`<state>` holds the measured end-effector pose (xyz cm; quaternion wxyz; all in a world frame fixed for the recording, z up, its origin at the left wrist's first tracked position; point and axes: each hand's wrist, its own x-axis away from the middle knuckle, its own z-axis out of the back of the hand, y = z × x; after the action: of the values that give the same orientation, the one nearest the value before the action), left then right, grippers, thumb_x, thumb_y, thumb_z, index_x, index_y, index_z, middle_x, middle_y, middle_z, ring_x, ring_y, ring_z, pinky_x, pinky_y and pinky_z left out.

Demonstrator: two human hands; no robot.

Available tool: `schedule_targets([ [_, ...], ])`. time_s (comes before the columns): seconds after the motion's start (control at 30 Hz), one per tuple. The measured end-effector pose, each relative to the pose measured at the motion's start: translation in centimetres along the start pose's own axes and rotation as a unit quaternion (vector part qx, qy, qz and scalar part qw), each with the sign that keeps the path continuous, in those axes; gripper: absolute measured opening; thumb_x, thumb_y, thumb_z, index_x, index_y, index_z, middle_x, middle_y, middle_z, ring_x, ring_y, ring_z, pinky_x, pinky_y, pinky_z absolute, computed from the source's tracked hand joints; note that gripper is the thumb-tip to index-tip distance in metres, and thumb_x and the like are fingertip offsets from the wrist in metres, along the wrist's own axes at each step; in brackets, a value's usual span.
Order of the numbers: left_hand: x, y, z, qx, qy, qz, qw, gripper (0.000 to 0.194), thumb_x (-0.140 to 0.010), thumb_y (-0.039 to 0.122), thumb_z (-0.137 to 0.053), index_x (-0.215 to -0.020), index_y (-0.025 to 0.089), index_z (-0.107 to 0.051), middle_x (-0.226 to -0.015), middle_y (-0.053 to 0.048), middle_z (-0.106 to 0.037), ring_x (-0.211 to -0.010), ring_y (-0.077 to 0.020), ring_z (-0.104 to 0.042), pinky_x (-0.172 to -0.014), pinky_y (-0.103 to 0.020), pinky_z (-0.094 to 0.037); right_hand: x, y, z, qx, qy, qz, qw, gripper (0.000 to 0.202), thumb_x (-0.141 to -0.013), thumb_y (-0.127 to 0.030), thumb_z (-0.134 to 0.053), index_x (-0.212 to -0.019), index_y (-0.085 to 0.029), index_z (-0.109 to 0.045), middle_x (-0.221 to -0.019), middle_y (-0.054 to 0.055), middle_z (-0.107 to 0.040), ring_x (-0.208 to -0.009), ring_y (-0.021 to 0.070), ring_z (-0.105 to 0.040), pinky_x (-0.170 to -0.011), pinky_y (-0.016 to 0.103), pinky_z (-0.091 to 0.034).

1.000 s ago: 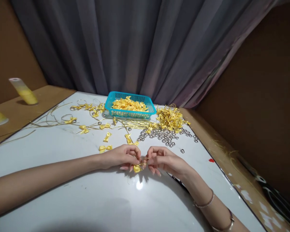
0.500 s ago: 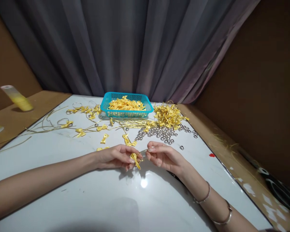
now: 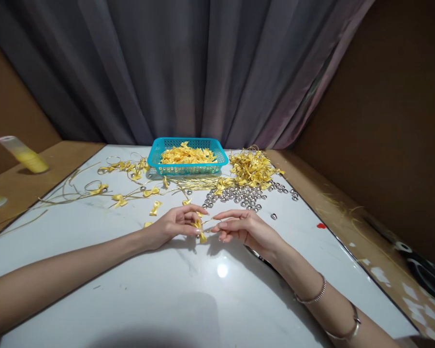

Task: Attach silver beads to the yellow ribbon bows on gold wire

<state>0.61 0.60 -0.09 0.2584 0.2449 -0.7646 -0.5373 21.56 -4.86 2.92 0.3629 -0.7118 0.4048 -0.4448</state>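
My left hand (image 3: 179, 224) pinches a small yellow ribbon bow (image 3: 202, 237) above the white tabletop. From the bow a thin gold cord (image 3: 208, 230) runs across to my right hand (image 3: 244, 228), whose thumb and fingers are closed on it. The cord seems to form a small loop between the hands; its finer shape is too small to make out. Just beyond the left hand lie loose yellow bows (image 3: 155, 208), one partly hidden by the fingers. Silver teardrop-shaped rings (image 3: 239, 194) are scattered beyond my right hand.
A turquoise basket (image 3: 188, 169) of yellow bows stands at the back. Beside it sits a pile of corded bows (image 3: 253, 168). Gold cords (image 3: 199, 183) lie in front of the basket. A dark object (image 3: 259, 255) is partly under my right wrist. Yellow spools (image 3: 27, 155) are at left.
My fingers have shifted on the bow and cord. The right hand has come closer to the left, and the bow now hangs partly behind the left fingertips. The view has moved slightly.
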Motion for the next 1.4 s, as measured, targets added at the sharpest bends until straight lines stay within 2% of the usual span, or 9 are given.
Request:
schedule_targets([
  [0.13,0.4,-0.3,-0.2,-0.098,0.009,-0.081,0.992,0.040,-0.072,0.017,-0.069,-0.108,0.018,-0.053,-0.082,-0.001,-0.059,-0.079,-0.0137,-0.056,-0.073,-0.026,-0.045,-0.4,0.7,-0.5,0.019,0.084,-0.015,0.996,0.008,-0.062,-0.007,-0.064,-0.070,-0.006,-0.067,-0.074,0.013,-0.071,-0.054,0.0125,-0.065,-0.059,0.022,-0.054],
  [0.3,0.4,-0.6,-0.4,-0.084,0.013,-0.093,0.992,0.043,-0.073,0.019,-0.069,-0.111,0.019,-0.050,-0.085,0.000,-0.053,-0.071,-0.0120,-0.056,-0.064,-0.026,-0.050,-0.7,1.8,-1.4,0.160,0.187,0.064,0.967,0.005,-0.064,-0.011,-0.059,-0.064,-0.009,-0.064,-0.053,0.005,-0.065,-0.044,0.0128,-0.058,-0.049,0.024,-0.049],
  [0.4,0.3,-0.6,-0.4,-0.067,0.008,-0.074,0.995,0.047,-0.071,0.019,-0.070,-0.113,0.019,-0.049,-0.087,-0.001,-0.052,-0.075,-0.0136,-0.055,-0.064,-0.027,-0.051,-0.5,2.4,-1.7,0.280,0.233,0.159,0.918,0.010,-0.066,-0.014,-0.055,-0.063,-0.012,-0.064,-0.049,0.002,-0.061,-0.043,0.0124,-0.055,-0.046,0.023,-0.043],
  [0.53,0.3,-0.6,-0.3,-0.049,0.005,-0.045,0.998,0.050,-0.070,0.017,-0.072,-0.115,0.019,-0.050,-0.089,-0.003,-0.056,-0.079,-0.0146,-0.055,-0.069,-0.028,-0.049,-0.2,2.9,-1.9,0.437,0.263,0.299,0.807,0.019,-0.068,-0.014,-0.048,-0.070,-0.013,-0.068,-0.052,0.002,-0.062,-0.044,0.0112,-0.052,-0.048,0.022,-0.040],
  [0.63,0.3,-0.4,-0.3,-0.027,-0.004,-0.029,0.999,0.051,-0.071,0.016,-0.070,-0.118,0.020,-0.050,-0.089,-0.004,-0.061,-0.079,-0.0158,-0.057,-0.068,-0.028,-0.047,0.0,3.1,-2.0,0.480,0.259,0.339,0.766,0.025,-0.069,-0.013,-0.046,-0.077,-0.013,-0.069,-0.048,-0.001,-0.058,-0.041,0.0098,-0.048,-0.047,0.021,-0.038],
  [0.73,0.3,-0.3,-0.3,0.014,-0.020,-0.012,1.000,0.053,-0.070,0.014,-0.070,-0.119,0.019,-0.051,-0.087,-0.005,-0.063,-0.075,-0.0151,-0.058,-0.066,-0.027,-0.046,0.0,3.1,-2.1,0.489,0.257,0.343,0.759,0.026,-0.069,-0.013,-0.045,-0.079,-0.013,-0.069,-0.047,-0.002,-0.056,-0.041,0.0092,-0.047,-0.046,0.020,-0.036],
  [0.93,0.0,-0.2,0.1,0.094,-0.035,0.025,0.995,0.055,-0.066,0.009,-0.070,-0.118,0.016,-0.053,-0.088,-0.007,-0.066,-0.073,-0.0136,-0.059,-0.070,-0.026,-0.044,0.1,3.1,-2.1,0.476,0.246,0.356,0.765,0.023,-0.072,-0.013,-0.045,-0.077,-0.013,-0.067,-0.047,-0.003,-0.053,-0.040,0.0083,-0.044,-0.046,0.019,-0.035],
  [1.07,-0.1,-0.1,0.3,0.111,-0.019,0.034,0.993,0.056,-0.067,0.007,-0.069,-0.120,0.017,-0.052,-0.097,-0.009,-0.067,-0.078,-0.0133,-0.059,-0.073,-0.024,-0.044,0.2,3.0,-2.0,0.468,0.245,0.372,0.764,0.020,-0.073,-0.012,-0.045,-0.075,-0.012,-0.065,-0.047,-0.003,-0.051,-0.040,0.0075,-0.042,-0.046,0.019,-0.034],
  [1.4,-0.4,-0.3,0.7,0.158,-0.033,0.052,0.985,0.050,-0.070,0.006,-0.064,-0.118,0.012,-0.054,-0.106,-0.015,-0.066,-0.081,-0.0147,-0.061,-0.076,-0.026,-0.043,0.1,2.6,-1.8,0.468,0.246,0.386,0.756,0.019,-0.074,-0.012,-0.046,-0.073,-0.012,-0.065,-0.047,-0.003,-0.051,-0.040,0.0071,-0.043,-0.044,0.019,-0.034],
])
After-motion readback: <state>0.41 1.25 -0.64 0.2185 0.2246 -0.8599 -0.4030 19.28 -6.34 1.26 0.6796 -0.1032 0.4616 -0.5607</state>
